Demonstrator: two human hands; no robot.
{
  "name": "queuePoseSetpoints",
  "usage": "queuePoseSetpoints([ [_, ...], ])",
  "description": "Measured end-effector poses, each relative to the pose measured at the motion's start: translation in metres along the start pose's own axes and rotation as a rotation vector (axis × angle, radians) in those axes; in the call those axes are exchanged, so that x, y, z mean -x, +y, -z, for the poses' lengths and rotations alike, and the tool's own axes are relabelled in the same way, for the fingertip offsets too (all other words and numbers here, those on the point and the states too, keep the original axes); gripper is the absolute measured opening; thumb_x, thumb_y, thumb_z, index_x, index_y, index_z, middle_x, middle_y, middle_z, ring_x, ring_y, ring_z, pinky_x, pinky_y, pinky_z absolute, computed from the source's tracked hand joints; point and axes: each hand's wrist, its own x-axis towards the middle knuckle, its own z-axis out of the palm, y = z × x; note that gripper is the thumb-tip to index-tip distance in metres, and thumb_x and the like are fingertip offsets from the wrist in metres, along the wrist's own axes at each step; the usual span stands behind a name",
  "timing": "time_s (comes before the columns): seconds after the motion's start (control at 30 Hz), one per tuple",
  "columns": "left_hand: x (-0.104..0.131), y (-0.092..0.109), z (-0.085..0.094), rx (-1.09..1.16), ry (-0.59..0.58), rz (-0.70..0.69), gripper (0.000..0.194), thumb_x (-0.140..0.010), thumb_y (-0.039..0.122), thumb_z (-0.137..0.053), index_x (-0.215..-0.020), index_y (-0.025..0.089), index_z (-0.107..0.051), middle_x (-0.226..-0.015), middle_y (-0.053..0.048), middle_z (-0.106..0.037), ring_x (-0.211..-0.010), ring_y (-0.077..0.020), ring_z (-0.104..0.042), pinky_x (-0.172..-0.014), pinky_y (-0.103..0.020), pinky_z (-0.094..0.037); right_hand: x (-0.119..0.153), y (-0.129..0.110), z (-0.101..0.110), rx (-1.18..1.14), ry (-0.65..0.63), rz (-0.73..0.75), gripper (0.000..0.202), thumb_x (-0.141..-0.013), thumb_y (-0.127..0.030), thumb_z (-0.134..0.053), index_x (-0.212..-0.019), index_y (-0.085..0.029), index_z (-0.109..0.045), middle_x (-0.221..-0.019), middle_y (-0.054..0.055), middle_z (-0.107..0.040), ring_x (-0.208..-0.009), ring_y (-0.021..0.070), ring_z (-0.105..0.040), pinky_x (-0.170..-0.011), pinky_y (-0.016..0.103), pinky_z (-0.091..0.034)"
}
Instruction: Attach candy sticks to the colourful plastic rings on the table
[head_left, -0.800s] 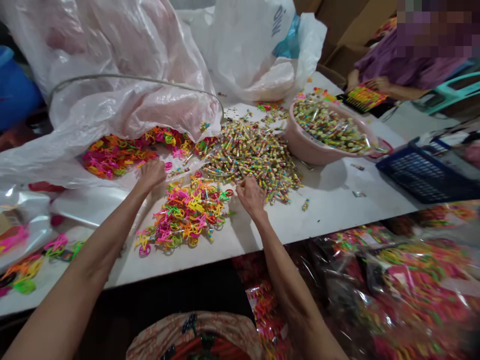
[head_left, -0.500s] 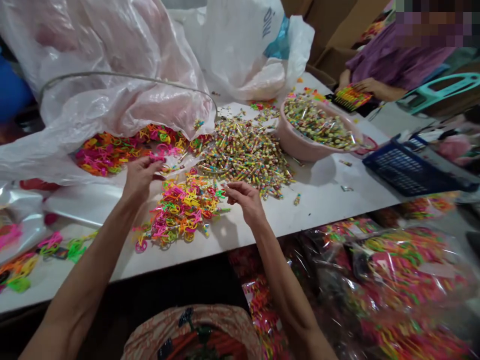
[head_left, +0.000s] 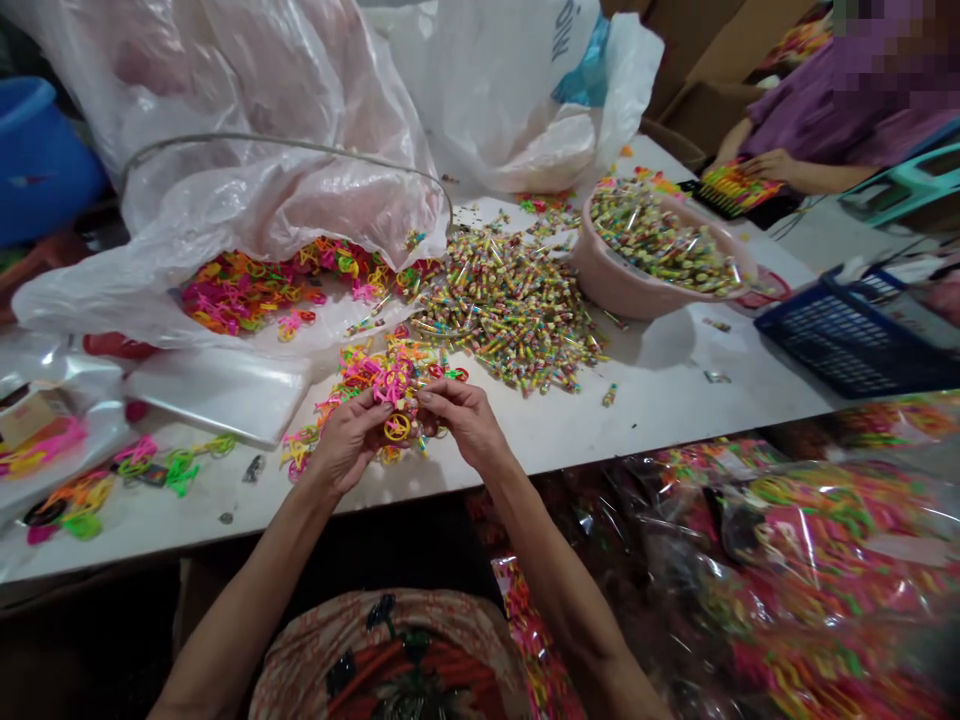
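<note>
My left hand (head_left: 351,432) is closed, thumb and fingers pinching a bright pink plastic toy piece (head_left: 391,382); a yellow ring-shaped piece (head_left: 397,428) shows by its fingertips. Close beside it, my right hand (head_left: 466,418) pinches with thumb and forefinger, but what lies between them is too small and crowded to make out. Both hands are over a pile of pink, yellow, green and orange plastic pieces (head_left: 345,385) on the white table (head_left: 600,440). Behind them spreads a heap of small wrapped candy tubes (head_left: 517,310).
A pink basin (head_left: 630,290) full of the same tubes and a blue basket (head_left: 840,345) stand to the right. At left, a large plastic bag (head_left: 300,190) spills more plastic pieces, near clear bags (head_left: 225,390). A co-worker's hand (head_left: 772,165) handles colourful pieces at far right.
My left hand has come from the bag's opening rightward and nearer with a pink piece. My right hand has moved slightly left and down to meet it. The view has shifted left.
</note>
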Motion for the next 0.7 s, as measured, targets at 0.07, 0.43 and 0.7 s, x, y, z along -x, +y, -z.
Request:
queuePoseSetpoints([
  [0.07, 0.001, 0.000, 0.000, -0.006, 0.005, -0.005, 0.030, -0.063, 0.031, -0.079, -0.085, 0.017, -0.064, -0.074, -0.004, -0.072, -0.064, -0.0189, -0.069, -0.059, -0.031, -0.059, 0.000, -0.001, 0.001, 0.010, 0.010, 0.009, 0.030, -0.060, -0.043, -0.080, -0.068, -0.017, -0.066, -0.052, -0.005, -0.059, -0.044, 0.0066, -0.048, -0.045, 0.021, -0.040],
  [0.43, -0.002, -0.006, -0.004, -0.052, -0.031, 0.006, 0.036, -0.060, 0.037, -0.080, -0.083, 0.016, -0.063, -0.073, -0.005, -0.071, -0.058, -0.0177, -0.066, -0.055, -0.030, -0.056, 0.006, 0.002, 0.005, 0.040, 0.038, 0.009, 0.033, -0.058, -0.047, -0.081, -0.066, -0.018, -0.068, -0.053, -0.003, -0.062, -0.043, 0.0088, -0.053, -0.046, 0.023, -0.048],
  [0.7, -0.006, 0.001, -0.008, -0.352, 0.050, -0.206, 0.036, -0.066, 0.046, -0.073, -0.085, 0.016, -0.066, -0.076, -0.003, -0.070, -0.062, -0.0151, -0.064, -0.059, -0.027, -0.054, -0.002, 0.006, 0.004, 0.203, 0.181, 0.159, 0.028, -0.065, -0.046, -0.077, -0.071, -0.019, -0.071, -0.055, -0.001, -0.063, -0.048, 0.0114, -0.056, -0.050, 0.026, -0.050],
])
